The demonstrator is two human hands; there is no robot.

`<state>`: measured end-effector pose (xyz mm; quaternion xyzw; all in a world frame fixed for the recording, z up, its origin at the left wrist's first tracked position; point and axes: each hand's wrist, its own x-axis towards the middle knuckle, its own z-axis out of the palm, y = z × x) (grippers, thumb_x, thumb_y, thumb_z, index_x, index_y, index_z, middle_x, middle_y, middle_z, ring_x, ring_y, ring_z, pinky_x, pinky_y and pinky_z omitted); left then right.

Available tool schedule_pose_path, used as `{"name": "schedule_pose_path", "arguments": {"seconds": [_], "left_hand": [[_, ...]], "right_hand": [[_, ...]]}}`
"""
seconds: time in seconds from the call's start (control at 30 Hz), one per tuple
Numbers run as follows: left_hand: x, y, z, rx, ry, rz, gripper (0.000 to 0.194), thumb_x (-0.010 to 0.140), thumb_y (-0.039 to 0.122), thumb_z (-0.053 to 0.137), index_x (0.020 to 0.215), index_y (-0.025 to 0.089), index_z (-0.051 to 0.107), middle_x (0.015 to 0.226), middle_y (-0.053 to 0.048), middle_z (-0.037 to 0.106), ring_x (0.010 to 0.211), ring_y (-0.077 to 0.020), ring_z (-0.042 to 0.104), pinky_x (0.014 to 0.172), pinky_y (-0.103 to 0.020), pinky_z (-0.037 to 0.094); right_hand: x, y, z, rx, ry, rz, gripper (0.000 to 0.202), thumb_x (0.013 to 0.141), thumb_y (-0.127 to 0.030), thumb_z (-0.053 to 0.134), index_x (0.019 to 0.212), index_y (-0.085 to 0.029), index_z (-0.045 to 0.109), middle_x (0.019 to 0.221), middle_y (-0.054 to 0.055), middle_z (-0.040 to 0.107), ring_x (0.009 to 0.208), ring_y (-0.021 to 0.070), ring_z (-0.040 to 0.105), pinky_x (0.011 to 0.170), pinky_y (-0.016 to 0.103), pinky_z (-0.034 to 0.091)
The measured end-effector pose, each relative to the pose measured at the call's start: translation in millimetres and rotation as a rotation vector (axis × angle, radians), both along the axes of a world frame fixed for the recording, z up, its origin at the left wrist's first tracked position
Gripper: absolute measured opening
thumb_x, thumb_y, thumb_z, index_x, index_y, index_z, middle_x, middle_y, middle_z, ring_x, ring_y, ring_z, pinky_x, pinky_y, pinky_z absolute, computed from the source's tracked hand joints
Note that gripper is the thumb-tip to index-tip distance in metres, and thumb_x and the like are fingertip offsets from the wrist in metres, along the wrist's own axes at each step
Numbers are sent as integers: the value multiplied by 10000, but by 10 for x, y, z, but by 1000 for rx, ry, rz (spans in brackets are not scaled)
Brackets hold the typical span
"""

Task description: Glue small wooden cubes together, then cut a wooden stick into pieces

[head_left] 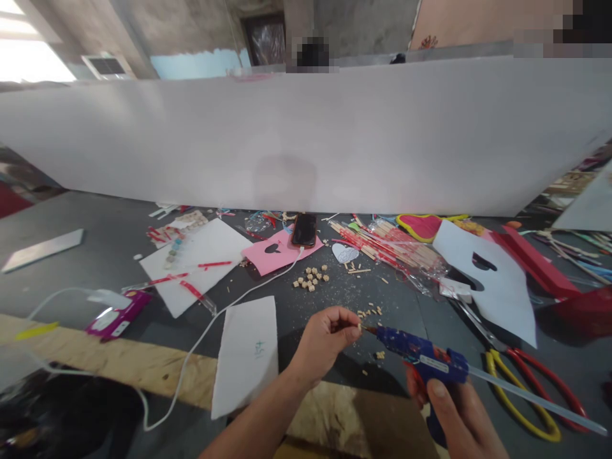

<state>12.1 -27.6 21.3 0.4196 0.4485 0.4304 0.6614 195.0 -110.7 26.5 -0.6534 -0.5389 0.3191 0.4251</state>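
My left hand (329, 341) is closed in a pinch on a small wooden piece (359, 326), mostly hidden by the fingertips. Around the handle of a blue glue gun (421, 357) is wrapped my right hand (454, 408). The gun's nozzle points left and meets the pinched fingertips; whether it touches the piece cannot be made out. A clear glue stick (535, 398) sticks out of the gun's back. Small wooden bits (370, 312) lie just beyond the nozzle. A cluster of little wooden cubes (312, 278) sits farther back on the dark table.
A phone (305, 230) on pink paper (268, 254) has a white cable running left. Scissors (497, 347) lie at right by cut white paper (507, 287). Wrapped sticks (387, 245) are behind. A white card (246, 357) lies left of my hand; a white panel (287, 140) stands behind.
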Motion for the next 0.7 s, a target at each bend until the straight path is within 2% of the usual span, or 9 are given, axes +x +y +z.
{"name": "schedule_pose_path", "arguments": {"seconds": [0.23,0.57,0.7], "left_hand": [[-2,-11,5,4,-2,1,155,645,219,688,752,128,623,642,18,561,595,-76,456,579,-186,339],[-3,-17,16,-1,-10,17,171,633,240,694,741,130,619,634,20,552,583,-77,439,564,-188,323],[-1,-15,21,6,-5,30,167,639,242,689,747,133,623,639,21,555,582,-76,436,561,-187,320]], "right_hand": [[-5,-8,2,2,26,-8,305,835,-485,427,799,-222,577,699,24,588,698,173,541,678,278,458],[76,-8,-60,18,-61,42,311,842,-475,427,801,-214,591,731,27,605,739,165,552,699,259,452],[26,-8,-34,22,-11,28,310,839,-475,434,785,-220,601,734,27,613,745,166,553,733,265,444]]}}
